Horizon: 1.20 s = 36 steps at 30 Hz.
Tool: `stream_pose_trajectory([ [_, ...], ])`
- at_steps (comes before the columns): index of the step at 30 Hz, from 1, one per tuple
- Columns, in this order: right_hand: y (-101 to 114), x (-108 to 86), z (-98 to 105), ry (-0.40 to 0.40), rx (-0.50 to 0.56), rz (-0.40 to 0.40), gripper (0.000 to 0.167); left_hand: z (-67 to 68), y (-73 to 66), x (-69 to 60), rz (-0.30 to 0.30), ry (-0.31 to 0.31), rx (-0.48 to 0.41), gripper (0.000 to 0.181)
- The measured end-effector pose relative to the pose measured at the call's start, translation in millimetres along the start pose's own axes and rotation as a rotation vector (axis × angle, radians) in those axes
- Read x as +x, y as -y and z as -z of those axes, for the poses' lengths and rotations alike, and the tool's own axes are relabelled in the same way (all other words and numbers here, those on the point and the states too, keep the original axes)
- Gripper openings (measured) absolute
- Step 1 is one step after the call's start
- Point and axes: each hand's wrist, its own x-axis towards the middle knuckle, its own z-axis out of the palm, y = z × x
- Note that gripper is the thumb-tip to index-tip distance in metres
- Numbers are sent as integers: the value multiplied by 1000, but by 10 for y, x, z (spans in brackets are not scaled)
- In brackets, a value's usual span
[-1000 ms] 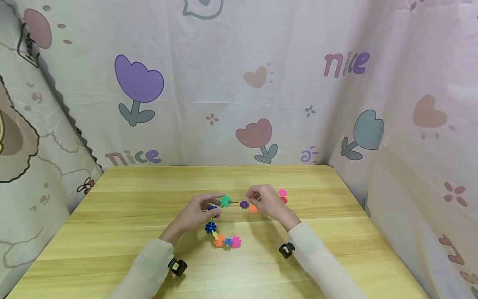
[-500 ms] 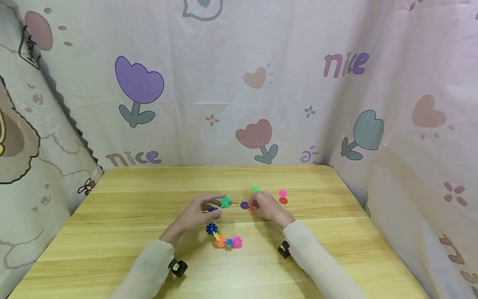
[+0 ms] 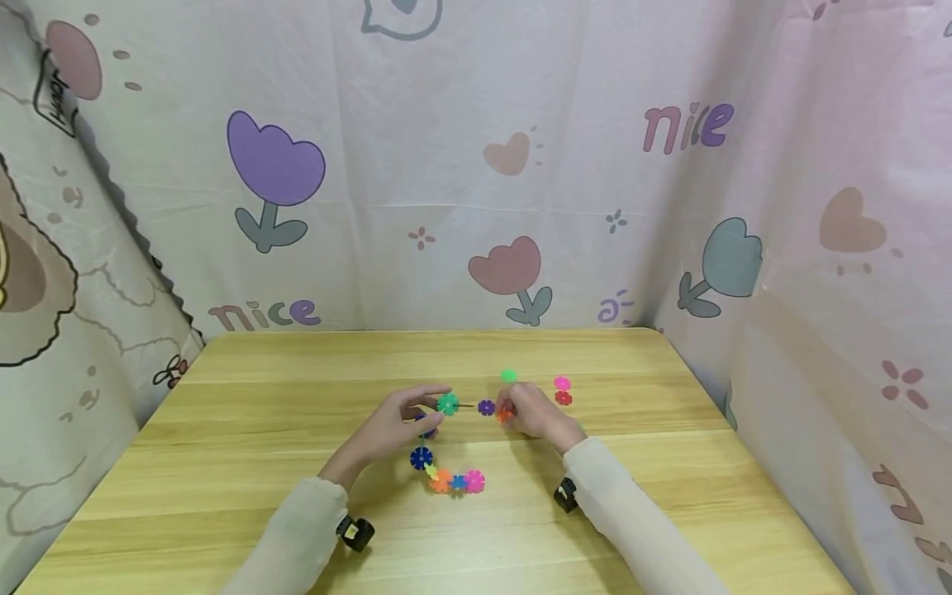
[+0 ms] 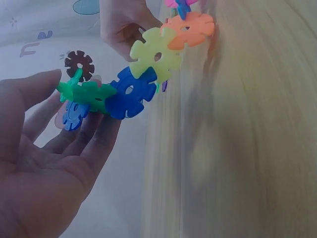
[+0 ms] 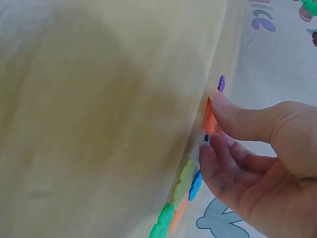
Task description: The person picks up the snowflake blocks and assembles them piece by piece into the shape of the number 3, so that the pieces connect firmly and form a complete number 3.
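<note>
My left hand (image 3: 394, 421) holds a chain of notched plastic discs between thumb and fingers. In the left wrist view the chain has a brown disc (image 4: 79, 65), green discs (image 4: 94, 97), blue ones (image 4: 131, 92), a yellow disc (image 4: 157, 55) and an orange one (image 4: 192, 29). Its lower end, with a pink disc (image 3: 474, 481), hangs toward me in the head view. My right hand (image 3: 535, 411) is low over the table, thumb and fingers around an orange disc (image 5: 210, 116). A purple disc (image 3: 487, 407) lies just left of that one.
On the wooden table (image 3: 632, 529), a light green disc (image 3: 509, 376) lies behind my right hand, and a pink disc (image 3: 562, 383) and a red disc (image 3: 564, 398) lie to its right. A printed curtain (image 3: 416, 281) stands behind the table.
My right hand has lowered toward the orange disc, and the light green disc behind it has come into view. The chain's hanging end has swung slightly right; my left hand is nearly still.
</note>
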Motion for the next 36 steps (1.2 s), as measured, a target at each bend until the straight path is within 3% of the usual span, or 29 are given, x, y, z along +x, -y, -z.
stream_pose_trajectory([
  [12,30,0,77,14,32,-31,10,-3,-10,-15,-3,-4,-18,45],
  [22,170,28,184,-19,34,6,15,-8,-2,-12,-3,-3,-10,45],
  [36,299,33,271,8,89,7,15,-14,19,-9,-22,1,-19,46],
])
